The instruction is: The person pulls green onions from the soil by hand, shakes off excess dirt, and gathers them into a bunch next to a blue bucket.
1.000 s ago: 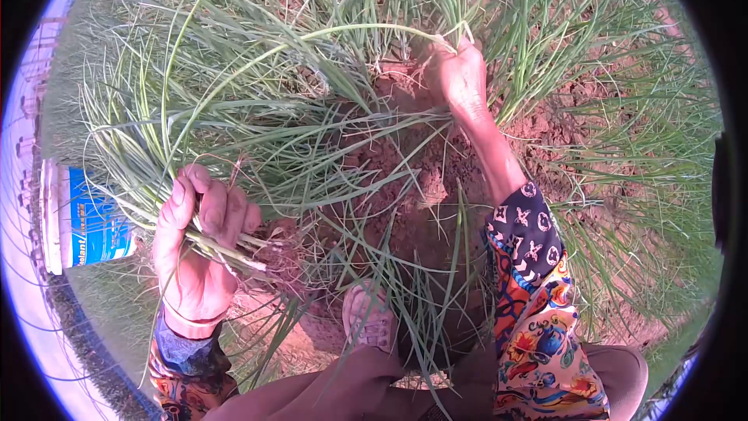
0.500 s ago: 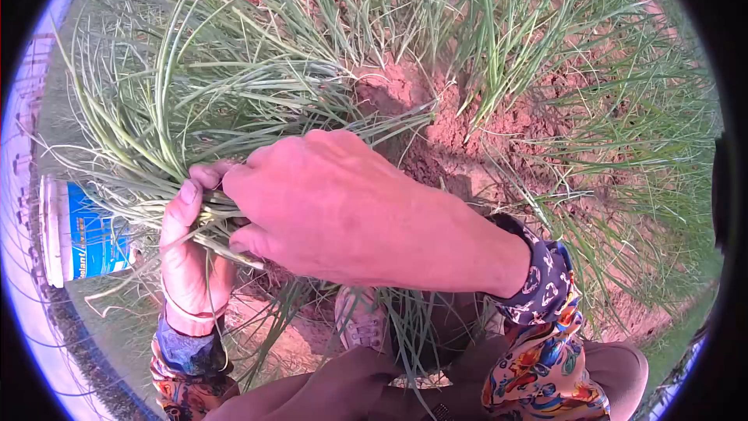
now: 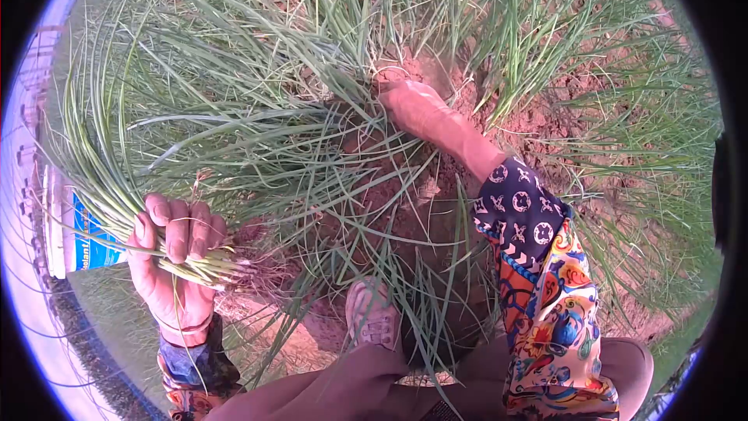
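My left hand (image 3: 181, 265) is closed round a bunch of green onions (image 3: 206, 267). Their pale stems and tangled roots stick out to the right of the fist, while the long green leaves (image 3: 92, 168) fan up and left. Farther forward, my right hand (image 3: 421, 109) reaches down to the base of a clump of growing green onions (image 3: 343, 82). Its fingers are hidden among the leaves and somewhat blurred, so their grip does not show.
A white bucket with a blue label (image 3: 92, 238) stands at the left, partly behind the held leaves. Loose reddish soil (image 3: 530, 121) lies between the plants. Leaves droop over the ground before my shoe (image 3: 372, 316). More green onions grow at the right and back.
My right hand has left the bunch and moved forward and right to the growing clump. My left hand has shifted slightly left and down, still holding the bunch, whose roots now show.
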A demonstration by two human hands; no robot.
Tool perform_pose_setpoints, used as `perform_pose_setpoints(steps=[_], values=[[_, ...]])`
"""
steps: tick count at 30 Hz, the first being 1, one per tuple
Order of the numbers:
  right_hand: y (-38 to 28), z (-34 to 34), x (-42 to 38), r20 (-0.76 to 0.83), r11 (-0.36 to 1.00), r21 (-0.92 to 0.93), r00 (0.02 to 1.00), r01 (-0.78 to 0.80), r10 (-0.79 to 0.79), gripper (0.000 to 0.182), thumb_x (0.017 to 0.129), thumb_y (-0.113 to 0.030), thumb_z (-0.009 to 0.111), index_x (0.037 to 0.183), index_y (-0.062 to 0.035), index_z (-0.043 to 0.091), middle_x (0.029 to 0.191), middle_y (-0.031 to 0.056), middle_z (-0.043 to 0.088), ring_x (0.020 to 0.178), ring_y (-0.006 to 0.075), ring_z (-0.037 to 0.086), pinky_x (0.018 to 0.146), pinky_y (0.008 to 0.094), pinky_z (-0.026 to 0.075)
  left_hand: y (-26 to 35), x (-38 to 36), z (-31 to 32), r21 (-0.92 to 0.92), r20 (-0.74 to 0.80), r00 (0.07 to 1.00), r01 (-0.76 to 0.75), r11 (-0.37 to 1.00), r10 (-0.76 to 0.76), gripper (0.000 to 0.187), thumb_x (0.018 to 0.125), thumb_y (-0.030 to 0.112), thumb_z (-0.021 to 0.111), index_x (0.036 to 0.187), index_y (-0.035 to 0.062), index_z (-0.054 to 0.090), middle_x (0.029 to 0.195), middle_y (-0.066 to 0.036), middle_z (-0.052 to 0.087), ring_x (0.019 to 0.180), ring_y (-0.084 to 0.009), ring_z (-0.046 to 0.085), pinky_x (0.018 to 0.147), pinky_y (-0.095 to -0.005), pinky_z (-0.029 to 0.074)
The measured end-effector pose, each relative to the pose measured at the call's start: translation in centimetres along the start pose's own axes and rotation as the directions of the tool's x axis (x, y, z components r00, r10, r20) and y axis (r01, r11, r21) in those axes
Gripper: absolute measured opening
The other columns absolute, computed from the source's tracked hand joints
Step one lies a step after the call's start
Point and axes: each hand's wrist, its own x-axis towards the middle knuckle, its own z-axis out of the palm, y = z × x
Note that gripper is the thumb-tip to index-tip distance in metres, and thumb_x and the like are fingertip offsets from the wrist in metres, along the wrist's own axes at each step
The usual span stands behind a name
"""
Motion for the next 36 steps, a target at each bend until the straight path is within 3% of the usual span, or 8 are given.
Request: perform_pose_setpoints(steps=[4,7,11,14,18,21,25,36], values=[[0.4,1.7,-0.8,-0.246,0.994,-0.027,0.963,0.106,-0.109,0.012,0.077,-0.006,0.054,0.082,-0.0056,0.065,0.074,0.0161,0.057,0.079,0.0321,0.061,0.067,0.0403,0.05,-0.4,0.2,-0.3,-0.006,0.03,0.999,0.036,0.999,-0.036,0.015,0.095,0.021,0.046,0.091,0.0071,0.045,0.06,0.003,0.04,0.058,-0.0103,0.036,0.058,-0.0265,0.031],[0.1,1.4,-1.9,-0.361,0.909,0.41,0.928,0.071,0.09,0.009,0.079,-0.007,0.055,0.08,-0.0034,0.063,0.076,0.0172,0.056,0.081,0.0319,0.059,0.069,0.0405,0.048,-0.6,0.3,-0.7,0.009,0.017,0.999,0.048,0.999,-0.048,0.014,0.095,0.021,0.046,0.091,0.0071,0.046,0.06,0.002,0.04,0.058,-0.0101,0.036,0.057,-0.0264,0.031],[-0.3,2.5,-2.7,-0.353,0.906,0.409,0.897,-0.107,0.265,0.008,0.081,-0.008,0.056,0.081,-0.003,0.063,0.079,0.0147,0.058,0.078,0.0328,0.058,0.07,0.0416,0.044,-0.6,0.4,-1.1,0.006,-0.028,0.999,0.046,0.999,-0.046,0.014,0.095,0.021,0.046,0.092,0.0071,0.046,0.061,0.002,0.04,0.058,-0.0104,0.036,0.059,-0.027,0.031],[-0.7,0.9,-2.4,-0.578,0.878,0.472,0.778,0.072,0.247,0.009,0.08,-0.008,0.058,0.083,-0.0026,0.065,0.081,0.0151,0.06,0.079,0.0338,0.057,0.072,0.0401,0.045,-0.3,0.3,-1.2,0.015,-0.066,0.996,0.054,0.998,-0.053,0.014,0.094,0.021,0.047,0.092,0.007,0.046,0.061,0.002,0.041,0.058,-0.0106,0.036,0.06,-0.0276,0.031],[-0.6,-1.1,-0.9,-0.493,0.908,0.418,0.828,-0.042,0.266,0.012,0.082,-0.011,0.056,0.086,-0.0004,0.061,0.086,0.0196,0.06,0.085,0.0377,0.057,0.076,0.0434,0.045,-0.5,0.5,-1.8,-0.018,-0.056,0.995,0.076,0.997,-0.077,0.014,0.095,0.021,0.046,0.093,0.0072,0.046,0.061,0.002,0.041,0.057,-0.0104,0.035,0.059,-0.0271,0.03],[-1.9,0.0,0.1,-0.163,0.885,0.435,0.952,-0.168,0.261,0.018,0.084,-0.015,0.051,0.086,0.0001,0.06,0.087,0.0219,0.06,0.092,0.0385,0.057,0.079,0.0457,0.045,-0.9,1.0,-1.3,-0.016,-0.087,0.992,0.086,0.996,-0.087,0.019,0.095,0.025,0.047,0.091,0.0062,0.049,0.06,0.0,0.044,0.056,-0.0118,0.037,0.054,-0.0278,0.029],[-4.0,1.1,0.4,-0.28,0.972,0.19,0.942,-0.135,0.186,0.016,0.078,-0.011,0.055,0.087,0.0002,0.062,0.088,0.0192,0.061,0.092,0.0343,0.059,0.081,0.0429,0.048,-1.0,1.1,-1.1,-0.004,-0.073,0.993,0.097,0.995,-0.097,0.018,0.094,0.024,0.048,0.092,0.0058,0.049,0.06,0.0,0.044,0.056,-0.012,0.037,0.054,-0.0277,0.03],[-3.5,3.6,0.2,-0.43,0.852,0.489,0.798,-0.187,0.422,0.017,0.073,-0.012,0.065,0.085,-0.0006,0.062,0.086,0.0177,0.06,0.083,0.035,0.059,0.073,0.0432,0.048,-0.5,1.6,-0.2,-0.002,-0.083,0.988,0.128,0.992,-0.127,0.017,0.093,0.023,0.048,0.092,0.0057,0.05,0.061,0.0,0.043,0.056,-0.0115,0.034,0.054,-0.0272,0.028]])
